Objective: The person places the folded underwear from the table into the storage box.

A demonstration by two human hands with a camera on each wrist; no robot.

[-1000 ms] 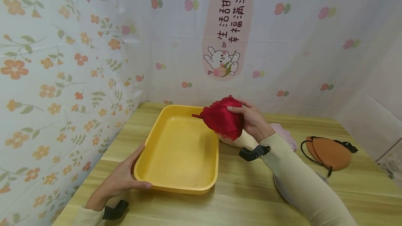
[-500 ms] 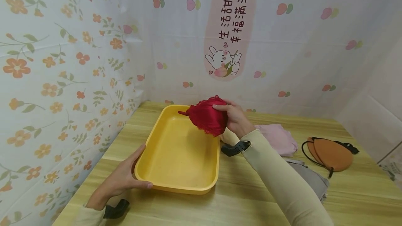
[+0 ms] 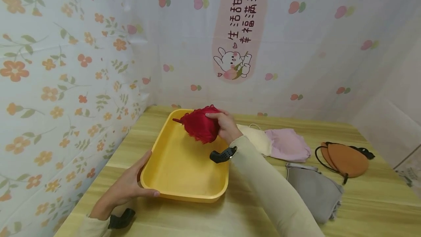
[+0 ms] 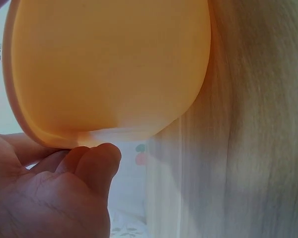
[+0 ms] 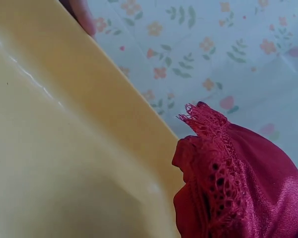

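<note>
Right hand point(image 3: 227, 124): thumb on top, fingers beneath, pinching a red lace-trimmed cloth point(image 3: 200, 125). The cloth is over the far part of the yellow tray point(image 3: 184, 167), at 1 o'clock from its centre, strap end pointing to 10; contact with the tray floor cannot be told. Left hand point(image 3: 128, 187): gripping the tray's corner at 8 o'clock, thumb along the near wall, fingers round the side.

Outward, clock read from tray centre: cream cloth point(image 3: 254, 140) between 2 and 3, meeting a lilac cloth point(image 3: 289, 145) at 3. Grey cloth point(image 3: 314, 193) near 4. Orange-brown piece point(image 3: 348, 161) with black cord — 3 o'clock, farthest out.

Writing, on the backdrop at 1 o'clock: 生活甜甜 / 幸福满满, turned sideways in dark red on a pink patch — printed rabbit point(image 3: 231, 63) below.
</note>
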